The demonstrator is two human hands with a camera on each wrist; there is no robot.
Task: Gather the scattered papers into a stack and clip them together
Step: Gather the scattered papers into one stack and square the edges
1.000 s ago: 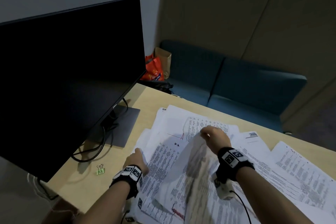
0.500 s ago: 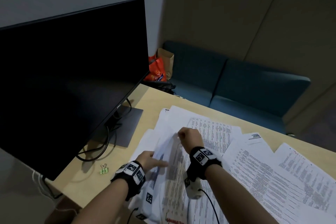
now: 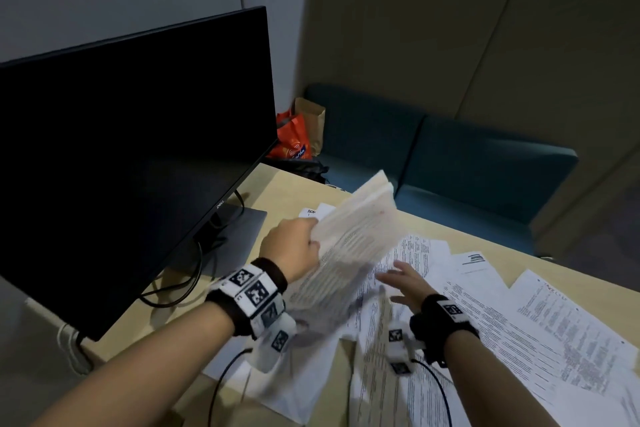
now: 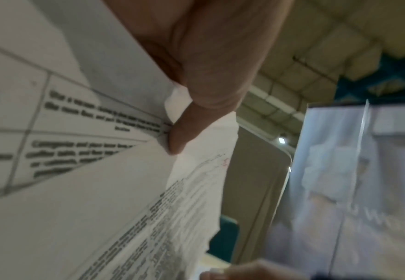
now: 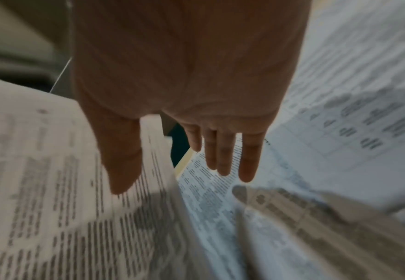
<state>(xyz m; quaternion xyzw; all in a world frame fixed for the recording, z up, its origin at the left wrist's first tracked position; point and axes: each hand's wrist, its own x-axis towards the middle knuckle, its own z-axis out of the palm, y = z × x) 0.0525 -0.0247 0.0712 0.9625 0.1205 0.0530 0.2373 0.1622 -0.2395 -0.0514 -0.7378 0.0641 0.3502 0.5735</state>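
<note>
My left hand [image 3: 294,246] grips a bundle of printed papers [image 3: 349,246] by its left edge and holds it lifted and tilted above the desk. In the left wrist view the left hand [image 4: 196,94] pinches the bundle of papers [image 4: 124,189] with the thumb on top. My right hand [image 3: 403,282] hovers with straight, spread fingers just right of the bundle, above the loose sheets [image 3: 519,315] that lie spread over the desk. The right wrist view shows the right hand [image 5: 184,161] empty, palm down, fingers [image 5: 248,161] extended over the printed sheets [image 5: 244,217]. No clip is in view.
A large black monitor [image 3: 131,156] on its stand [image 3: 239,236] fills the left, with cables [image 3: 173,288] by its base. The wooden desk [image 3: 277,191] ends at a teal sofa [image 3: 467,166] behind. An orange bag [image 3: 291,139] and brown paper bag [image 3: 311,118] sit in the corner.
The left hand has taken the gathered sheets and raised them off the desk. The right hand has let go and opened, moving right over the loose sheets. The green clip has left the view.
</note>
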